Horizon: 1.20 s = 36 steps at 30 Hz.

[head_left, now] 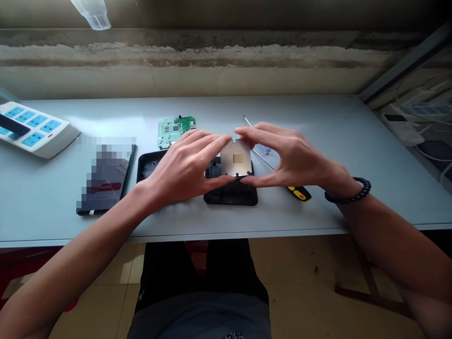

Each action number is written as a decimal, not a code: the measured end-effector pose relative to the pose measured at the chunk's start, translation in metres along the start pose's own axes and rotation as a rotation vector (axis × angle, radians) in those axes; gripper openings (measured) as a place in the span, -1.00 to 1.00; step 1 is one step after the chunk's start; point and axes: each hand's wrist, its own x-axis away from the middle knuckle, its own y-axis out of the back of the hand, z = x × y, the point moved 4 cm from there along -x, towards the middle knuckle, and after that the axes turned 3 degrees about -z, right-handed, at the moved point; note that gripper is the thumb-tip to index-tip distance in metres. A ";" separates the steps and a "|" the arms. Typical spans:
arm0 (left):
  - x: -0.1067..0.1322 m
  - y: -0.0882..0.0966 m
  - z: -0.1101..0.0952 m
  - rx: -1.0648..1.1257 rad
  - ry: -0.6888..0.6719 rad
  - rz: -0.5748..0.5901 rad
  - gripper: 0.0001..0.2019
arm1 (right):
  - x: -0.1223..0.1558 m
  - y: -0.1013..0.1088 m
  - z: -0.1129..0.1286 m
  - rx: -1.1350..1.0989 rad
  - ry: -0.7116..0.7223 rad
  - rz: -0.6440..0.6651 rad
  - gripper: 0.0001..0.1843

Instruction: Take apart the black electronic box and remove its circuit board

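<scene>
Between my two hands is a square silvery metal plate with small notches and a pale square pad at its middle. My left hand pinches its left side, thumb below and fingers above. On the right side, my right hand grips it the same way. Beneath the plate lies a black plastic cover, partly hidden by the plate and fingers. Another black plastic shell rests behind my left hand. Farther back lies a green circuit board, its near edge covered by that hand.
A screwdriver with a yellow and black handle lies under my right hand, its shaft pointing away. At left are a dark tablet-like device, partly pixelated, and a white power strip. The table's front edge runs close to my body.
</scene>
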 end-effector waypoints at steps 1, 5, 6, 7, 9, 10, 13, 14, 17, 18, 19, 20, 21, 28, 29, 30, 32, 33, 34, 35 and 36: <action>0.000 0.000 0.000 -0.005 -0.015 -0.007 -0.48 | 0.000 0.000 -0.001 -0.005 0.000 0.017 -0.22; -0.001 0.001 -0.002 -0.007 -0.078 -0.053 -0.50 | 0.001 0.000 -0.002 0.002 0.008 0.016 -0.33; -0.002 0.001 -0.002 -0.005 -0.087 -0.060 -0.51 | 0.001 0.001 -0.001 0.010 0.015 0.005 -0.34; -0.002 0.002 -0.001 -0.003 -0.090 -0.061 -0.52 | 0.001 0.001 -0.001 0.019 0.022 -0.014 -0.35; -0.001 0.001 0.001 -0.002 -0.083 -0.057 -0.52 | 0.001 0.002 0.001 0.033 0.040 -0.061 -0.35; -0.001 0.001 0.001 -0.003 -0.079 -0.056 -0.51 | 0.001 0.002 0.001 0.037 0.047 -0.084 -0.35; 0.000 0.000 0.003 -0.014 -0.090 -0.073 -0.49 | 0.000 0.001 0.002 0.041 0.044 -0.130 -0.36; 0.000 0.000 0.003 -0.017 -0.097 -0.080 -0.49 | 0.000 0.001 0.003 0.040 0.039 -0.135 -0.37; 0.001 0.000 0.003 -0.028 -0.111 -0.095 -0.49 | 0.001 0.001 0.003 0.038 0.041 -0.147 -0.38; 0.000 0.000 0.002 -0.032 -0.116 -0.098 -0.49 | 0.001 0.002 0.003 0.039 0.044 -0.143 -0.38; 0.000 0.000 0.002 -0.034 -0.119 -0.100 -0.48 | 0.001 0.002 0.003 0.040 0.046 -0.137 -0.38; 0.000 0.000 0.002 -0.033 -0.121 -0.099 -0.48 | 0.001 0.002 0.003 0.041 0.047 -0.131 -0.38; 0.001 0.000 0.002 -0.029 -0.117 -0.096 -0.48 | 0.001 0.002 0.003 0.041 0.047 -0.123 -0.39; 0.002 -0.002 0.002 0.014 -0.092 -0.106 -0.40 | -0.001 0.002 0.005 0.030 0.054 -0.063 -0.41; 0.002 -0.003 0.002 0.014 -0.095 -0.114 -0.40 | -0.002 0.002 0.005 0.025 0.049 -0.053 -0.40; 0.002 -0.003 0.002 0.011 -0.094 -0.122 -0.41 | -0.002 0.002 0.005 0.025 0.043 -0.046 -0.40; 0.001 -0.002 0.001 0.000 -0.089 -0.136 -0.43 | -0.002 0.002 0.006 0.036 0.042 -0.056 -0.40; 0.001 -0.001 0.001 -0.007 -0.086 -0.143 -0.45 | -0.002 0.002 0.006 0.042 0.045 -0.066 -0.40; 0.001 0.000 0.001 -0.014 -0.085 -0.149 -0.46 | -0.002 0.002 0.006 0.047 0.047 -0.075 -0.40; 0.001 0.001 0.000 -0.020 -0.088 -0.153 -0.47 | -0.002 0.002 0.005 0.050 0.049 -0.085 -0.40; 0.000 0.002 0.000 -0.024 -0.092 -0.155 -0.47 | -0.002 0.002 0.005 0.051 0.049 -0.095 -0.39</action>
